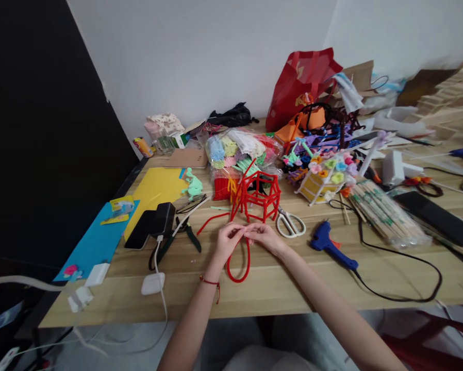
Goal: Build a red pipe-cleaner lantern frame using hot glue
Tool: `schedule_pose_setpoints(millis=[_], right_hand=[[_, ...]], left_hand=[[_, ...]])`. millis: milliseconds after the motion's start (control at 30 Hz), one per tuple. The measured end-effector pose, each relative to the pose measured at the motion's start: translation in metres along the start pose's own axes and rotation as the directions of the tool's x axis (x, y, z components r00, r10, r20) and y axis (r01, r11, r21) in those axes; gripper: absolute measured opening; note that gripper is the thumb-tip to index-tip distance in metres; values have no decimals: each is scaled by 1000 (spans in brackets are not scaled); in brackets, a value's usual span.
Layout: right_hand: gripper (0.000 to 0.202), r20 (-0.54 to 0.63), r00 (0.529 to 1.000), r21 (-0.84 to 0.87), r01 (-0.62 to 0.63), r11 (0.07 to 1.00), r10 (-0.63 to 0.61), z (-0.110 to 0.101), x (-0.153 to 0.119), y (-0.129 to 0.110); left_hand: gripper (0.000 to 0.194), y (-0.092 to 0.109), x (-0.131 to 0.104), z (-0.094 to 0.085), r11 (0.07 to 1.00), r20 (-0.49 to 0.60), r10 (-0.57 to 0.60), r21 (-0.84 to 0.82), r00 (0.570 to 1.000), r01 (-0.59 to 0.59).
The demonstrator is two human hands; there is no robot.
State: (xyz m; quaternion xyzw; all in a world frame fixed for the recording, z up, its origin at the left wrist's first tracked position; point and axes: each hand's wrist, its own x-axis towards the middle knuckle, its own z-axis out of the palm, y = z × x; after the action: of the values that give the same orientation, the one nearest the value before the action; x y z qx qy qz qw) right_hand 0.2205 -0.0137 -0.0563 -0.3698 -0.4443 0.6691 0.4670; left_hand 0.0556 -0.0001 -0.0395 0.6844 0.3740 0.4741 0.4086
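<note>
My left hand (230,238) and my right hand (263,235) meet over the middle of the table, fingertips pinched together. Between them they grip a red pipe cleaner (238,281), whose lower part hangs toward me in a loop. Just beyond my fingers stands a red frame of pipe cleaners (263,197), built like an open box with several sides. Another red pipe cleaner (212,218) lies left of it. White-handled scissors (291,223) rest to the right of my right hand.
A blue glue gun (332,244) with a black cord lies at right, near packed wooden sticks (388,212). Pliers (191,234), a power bank (162,219) and a cable are at left. Bags of coloured pipe cleaners (235,147) and a flower basket (319,184) stand behind.
</note>
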Motion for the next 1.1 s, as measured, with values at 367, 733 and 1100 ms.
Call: schedule_pose_setpoints(millis=[367, 733, 1100], right_hand=[[31, 53, 999, -39, -2, 999, 4, 1, -3, -3], [33, -66, 998, -47, 23, 999, -26, 3, -2, -4], [27, -168, 956, -147, 216, 965, -239, 4, -10, -19]], left_hand=[[18, 2, 1, -1, 998, 71, -15, -57, 997, 19], [34, -1, 3, -5, 986, -86, -119, -129, 989, 107], [48, 4, 3, -6, 931, 120, -256, -236, 959, 278]])
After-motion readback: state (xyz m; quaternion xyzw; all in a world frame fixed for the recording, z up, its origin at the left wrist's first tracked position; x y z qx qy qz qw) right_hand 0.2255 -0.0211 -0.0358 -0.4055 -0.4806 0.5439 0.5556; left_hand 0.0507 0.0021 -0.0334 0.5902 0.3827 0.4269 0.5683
